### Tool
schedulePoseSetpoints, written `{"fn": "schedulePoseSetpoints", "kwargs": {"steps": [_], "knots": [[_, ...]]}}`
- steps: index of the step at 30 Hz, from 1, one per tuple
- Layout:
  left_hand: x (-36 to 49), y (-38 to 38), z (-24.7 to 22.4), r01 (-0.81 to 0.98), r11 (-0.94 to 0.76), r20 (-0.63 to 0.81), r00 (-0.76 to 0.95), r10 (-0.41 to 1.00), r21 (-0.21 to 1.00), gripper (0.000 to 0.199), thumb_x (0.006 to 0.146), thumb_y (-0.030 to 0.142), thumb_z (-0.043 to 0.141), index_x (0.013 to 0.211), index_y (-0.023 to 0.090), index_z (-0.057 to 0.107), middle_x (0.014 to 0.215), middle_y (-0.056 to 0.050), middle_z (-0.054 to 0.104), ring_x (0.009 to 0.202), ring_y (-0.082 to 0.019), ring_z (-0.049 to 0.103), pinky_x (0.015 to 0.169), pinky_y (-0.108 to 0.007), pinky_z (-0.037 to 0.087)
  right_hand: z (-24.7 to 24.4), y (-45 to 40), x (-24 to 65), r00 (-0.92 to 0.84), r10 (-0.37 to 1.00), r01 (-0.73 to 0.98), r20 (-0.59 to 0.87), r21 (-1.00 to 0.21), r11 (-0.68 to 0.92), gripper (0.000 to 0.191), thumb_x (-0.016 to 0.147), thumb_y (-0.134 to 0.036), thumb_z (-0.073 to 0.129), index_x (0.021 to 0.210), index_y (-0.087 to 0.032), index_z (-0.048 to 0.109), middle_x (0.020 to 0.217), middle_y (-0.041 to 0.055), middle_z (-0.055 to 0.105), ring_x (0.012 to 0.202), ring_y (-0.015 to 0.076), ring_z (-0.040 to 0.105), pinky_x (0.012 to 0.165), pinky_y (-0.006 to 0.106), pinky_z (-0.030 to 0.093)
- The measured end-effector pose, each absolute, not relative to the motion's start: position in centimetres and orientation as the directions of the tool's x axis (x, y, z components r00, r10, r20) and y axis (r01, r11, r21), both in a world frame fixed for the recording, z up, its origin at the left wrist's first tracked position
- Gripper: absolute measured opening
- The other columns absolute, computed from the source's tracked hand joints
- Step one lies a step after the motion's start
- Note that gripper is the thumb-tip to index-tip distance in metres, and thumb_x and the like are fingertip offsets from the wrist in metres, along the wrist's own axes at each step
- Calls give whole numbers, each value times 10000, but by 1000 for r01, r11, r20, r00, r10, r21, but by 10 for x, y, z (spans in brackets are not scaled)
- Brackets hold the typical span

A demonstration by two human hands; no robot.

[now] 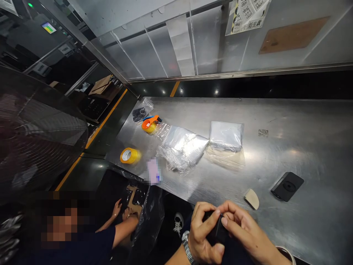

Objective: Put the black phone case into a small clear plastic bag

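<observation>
Left hand [204,232] and right hand [244,228] over near edge of steel table [303,129]; fingers of both closed around small black object [216,230], perhaps a phone, mostly hidden; beige wedge [252,198] and black case [287,186] lie beyond, toward right.

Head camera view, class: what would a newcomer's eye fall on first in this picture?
The two hands at the bottom centre come first: the left hand and right hand hold a small black object over the steel counter. Beyond them, silvery plastic packets shine mid-counter, and a yellow tape roll stands out near its left edge.
</observation>
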State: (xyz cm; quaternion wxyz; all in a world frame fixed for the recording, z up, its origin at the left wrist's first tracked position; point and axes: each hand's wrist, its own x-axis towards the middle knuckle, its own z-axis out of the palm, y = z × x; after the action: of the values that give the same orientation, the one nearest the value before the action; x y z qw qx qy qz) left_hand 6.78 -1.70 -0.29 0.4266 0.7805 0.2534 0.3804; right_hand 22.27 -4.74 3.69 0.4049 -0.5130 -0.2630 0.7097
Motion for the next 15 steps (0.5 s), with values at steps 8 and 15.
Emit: {"fn": "schedulePoseSetpoints", "kwargs": {"steps": [8,15], "knots": [[66,-17,-4,81,-488,361,570,738,869,609,756,472,420,1323,267,334,992,-98,452,875,-246,466,722,-435,414,39,-47,220,-201,785,-420,-586,-673,-609,296,757,-447,558,851,-178,476,472,-100,399,381,20,233,375,165,149],[65,-25,-3,-4,-169,146,526,838,986,582,754,504,455,1273,241,441,1029,-108,500,903,-264,501,782,-435,406,43,-45,217,-199,776,-512,-598,-612,-603,305,747,-385,572,944,-165,496,513,-84,436,381,21,230,342,154,163]]}}
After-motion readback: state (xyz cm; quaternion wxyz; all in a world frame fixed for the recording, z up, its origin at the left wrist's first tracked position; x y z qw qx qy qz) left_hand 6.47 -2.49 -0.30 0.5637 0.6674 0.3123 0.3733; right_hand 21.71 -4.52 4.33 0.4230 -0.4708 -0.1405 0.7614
